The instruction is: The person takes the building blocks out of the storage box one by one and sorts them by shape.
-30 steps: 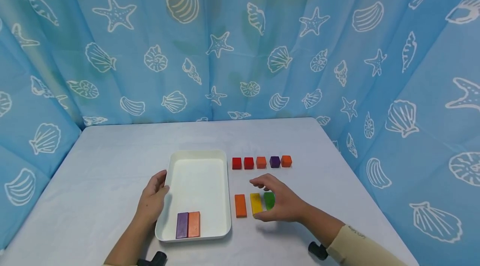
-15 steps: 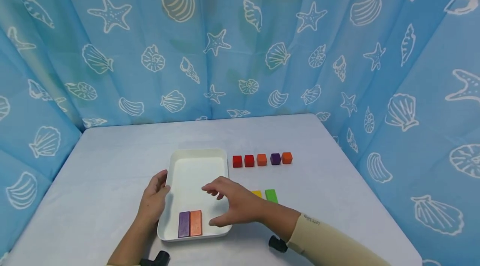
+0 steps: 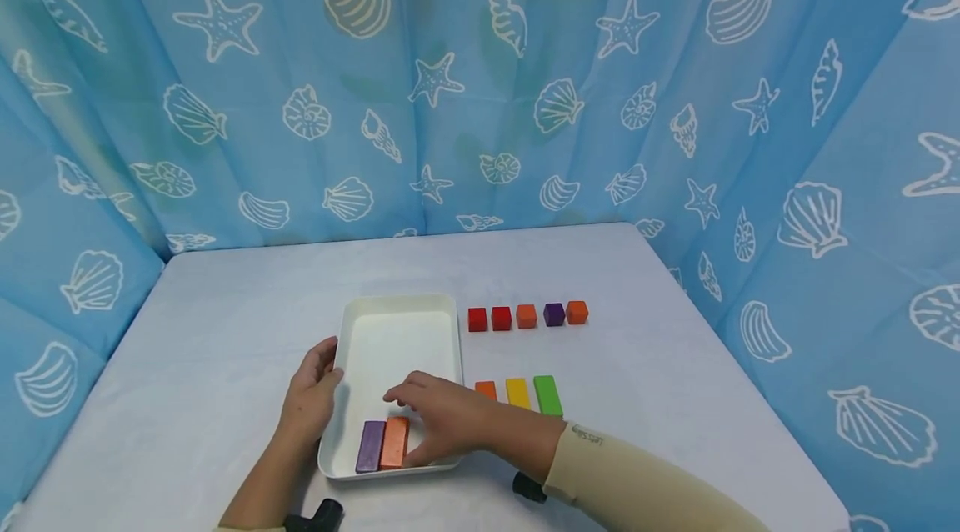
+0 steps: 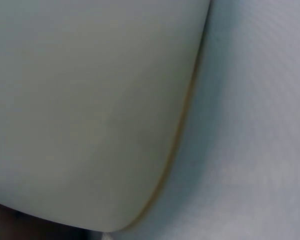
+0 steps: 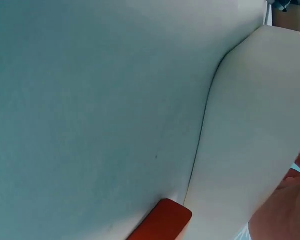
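Note:
In the head view my left hand [image 3: 309, 392] holds the left side of a white tray [image 3: 397, 307], its thumb at the rim. My right hand [image 3: 448, 415] is over the tray's near right part, thumb low and fingers bent above. The thumb is at the lower right corner of a light orange block [image 3: 394, 444], and the fingertips are just beyond its far end. A purple block [image 3: 371, 447] lies along its left side. Both blocks lean slightly. The left wrist view has only the tray wall [image 4: 100, 115] and cloth.
Right of the tray lie an orange block [image 3: 486, 391], partly hidden by the right wrist, a yellow block [image 3: 517, 393] and a green block [image 3: 548, 396]. Behind them runs a row of small cubes [image 3: 527, 316]. A blue shell-print curtain [image 3: 480, 98] encloses the white table [image 3: 247, 307].
My right hand has swung left from above the yellow and green blocks to the light orange block in the tray. The purple and light orange blocks have turned slightly. The left hand keeps its hold.

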Demonstrator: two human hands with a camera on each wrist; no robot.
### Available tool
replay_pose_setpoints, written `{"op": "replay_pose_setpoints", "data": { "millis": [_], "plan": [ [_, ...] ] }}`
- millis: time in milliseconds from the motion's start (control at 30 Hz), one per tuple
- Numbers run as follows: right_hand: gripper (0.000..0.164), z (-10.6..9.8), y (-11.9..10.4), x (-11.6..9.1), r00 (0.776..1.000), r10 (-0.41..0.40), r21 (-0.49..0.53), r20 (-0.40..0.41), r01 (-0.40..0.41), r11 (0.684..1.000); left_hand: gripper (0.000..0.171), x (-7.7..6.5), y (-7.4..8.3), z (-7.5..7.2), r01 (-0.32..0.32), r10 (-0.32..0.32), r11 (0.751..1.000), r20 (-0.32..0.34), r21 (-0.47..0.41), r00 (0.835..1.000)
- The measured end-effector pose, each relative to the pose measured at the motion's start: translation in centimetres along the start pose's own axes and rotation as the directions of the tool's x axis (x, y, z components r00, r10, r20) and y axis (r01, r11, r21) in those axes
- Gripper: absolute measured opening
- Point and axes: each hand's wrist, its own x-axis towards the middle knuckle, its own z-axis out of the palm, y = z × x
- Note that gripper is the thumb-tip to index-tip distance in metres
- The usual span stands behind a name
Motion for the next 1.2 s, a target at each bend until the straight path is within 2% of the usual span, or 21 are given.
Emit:
{"op": "replay_pose_setpoints", "data": {
  "millis": [267,400,500,600,667,833,933,1100,1200],
  "plan": [
    [0.071,0.7,-0.6,0.7,0.992,0.121,-0.079,-0.03,-0.123,0.989,0.057,0.0,-0.2,0.1,0.013,-0.013,1.0,0.003,-0.005,1.0],
    [0.071,1.0,-1.0,1.2,0.983,0.18,-0.075,-0.047,-0.183,0.98,0.058,-0.1,-0.2,0.0,0.021,-0.021,1.0,-0.001,-0.004,1.0],
    [0.07,1.0,-1.3,1.6,0.978,0.193,-0.062,-0.076,-0.198,0.978,0.059,-0.2,-0.2,0.0,0.033,-0.033,0.999,-0.004,0.006,0.999],
    [0.067,1.0,-1.4,1.8,0.978,0.186,-0.04,-0.092,-0.19,0.981,0.059,-0.2,-0.1,0.1,0.042,-0.042,0.999,0.003,0.01,0.999],
    [0.067,1.0,-1.3,1.8,0.984,0.164,-0.025,-0.073,-0.166,0.986,0.059,-0.2,-0.1,0.1,0.043,-0.043,0.999,0.011,0.007,0.999],
    [0.08,0.9,-1.1,1.7,0.999,0.054,-0.042,0.005,-0.053,0.998,0.059,-0.2,0.2,-0.1,0.035,-0.035,0.999,0.013,0.011,0.999],
    [0.082,1.1,-1.2,1.9,1.0,0.008,-0.067,0.012,-0.008,0.998,0.059,-0.2,0.3,-0.2,0.025,-0.025,1.0,0.015,0.012,1.0],
    [0.075,1.6,-1.4,2.0,1.0,0.01,-0.051,-0.005,-0.011,0.999,0.057,-0.1,0.2,-0.2,-0.015,0.015,1.0,0.028,0.001,1.0],
    [0.07,1.6,-1.5,2.2,0.999,0.04,-0.012,-0.004,-0.04,0.999,0.058,-0.1,0.1,-0.2,-0.013,0.012,1.0,0.029,0.001,0.999]
  ]
}}
